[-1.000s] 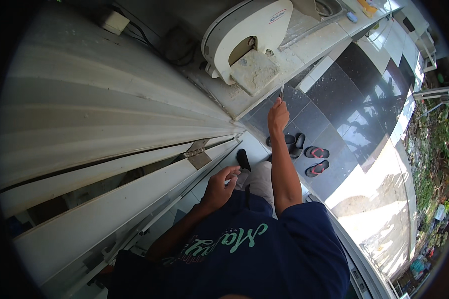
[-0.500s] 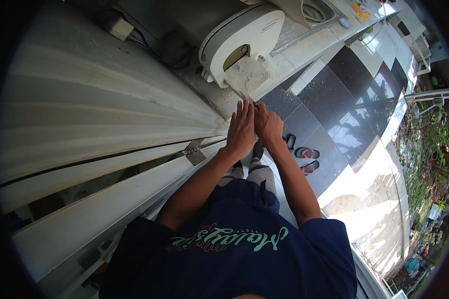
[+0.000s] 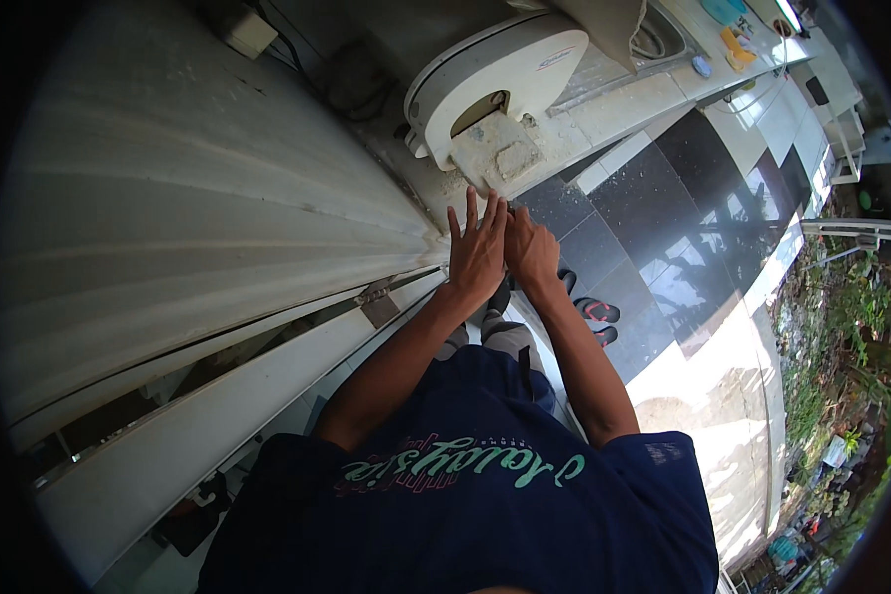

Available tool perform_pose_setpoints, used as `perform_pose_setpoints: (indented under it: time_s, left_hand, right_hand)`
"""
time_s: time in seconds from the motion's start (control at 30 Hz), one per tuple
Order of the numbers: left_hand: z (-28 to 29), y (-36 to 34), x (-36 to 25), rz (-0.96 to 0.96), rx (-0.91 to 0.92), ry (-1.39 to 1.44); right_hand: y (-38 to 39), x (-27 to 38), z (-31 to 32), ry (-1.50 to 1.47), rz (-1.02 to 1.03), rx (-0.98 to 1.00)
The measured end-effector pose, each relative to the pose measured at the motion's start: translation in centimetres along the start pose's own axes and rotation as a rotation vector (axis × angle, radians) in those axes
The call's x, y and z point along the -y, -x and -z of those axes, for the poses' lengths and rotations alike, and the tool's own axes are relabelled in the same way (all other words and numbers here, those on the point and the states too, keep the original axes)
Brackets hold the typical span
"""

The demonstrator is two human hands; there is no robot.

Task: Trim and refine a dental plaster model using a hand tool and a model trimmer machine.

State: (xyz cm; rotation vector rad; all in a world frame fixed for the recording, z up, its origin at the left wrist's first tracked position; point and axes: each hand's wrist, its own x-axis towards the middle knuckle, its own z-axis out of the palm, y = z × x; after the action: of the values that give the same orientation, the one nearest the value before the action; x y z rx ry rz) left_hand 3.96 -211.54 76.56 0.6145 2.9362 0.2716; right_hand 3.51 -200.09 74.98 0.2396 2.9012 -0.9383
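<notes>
My left hand [image 3: 477, 252] is at the middle of the view, back up, with its fingers stretched out and spread. Its inner edge lies against my right hand [image 3: 531, 249], whose fingers are curled closed. Whatever the right hand grips, if anything, is hidden beneath it. Just beyond my fingertips is the dusty corner of a pale ledge [image 3: 604, 114]. On that ledge stands a white, rounded casing [image 3: 510, 69] with an arched opening, and a rough, flat grey slab [image 3: 500, 148] lies in front of the opening.
A pale ribbed panel [image 3: 218, 218] and a white hinged frame [image 3: 267, 396] run along my left. Flip-flops [image 3: 598, 311] lie on the dark tiled floor [image 3: 653, 218] to the right. A sink [image 3: 663, 40] and an orange item [image 3: 736, 48] are at the far right.
My left hand's fingers have spread apart from lying close together. The right hand stays closed beside it. The view has shifted slightly, and the white frame at left has shifted in the picture.
</notes>
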Motion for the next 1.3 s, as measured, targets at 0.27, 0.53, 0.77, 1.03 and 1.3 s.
perform_pose_setpoints:
  time_s: [0.27,0.53,0.77,1.03,1.3]
  left_hand:
    - [-0.8,-2.3,-0.1,-0.036,-0.223,0.04]
    - [-1.0,-3.8,-1.4,-0.044,-0.182,0.098]
    - [-0.6,-2.8,-1.3,-0.02,-0.044,0.053]
    - [-1.0,-6.7,-0.6,-0.071,-0.097,0.025]
    - [-2.0,-11.2,-2.0,0.324,-0.401,0.135]
  right_hand:
    - [-1.5,-0.1,1.0,-0.025,0.091,-0.057]
    - [-2.7,-1.3,2.0,0.053,-0.005,-0.001]
    - [-2.1,-2.0,1.9,0.042,0.029,-0.051]
    - [-3.6,-2.3,2.0,0.04,-0.02,-0.067]
    - [10.7,-5.2,-0.1,-0.223,-0.208,0.166]
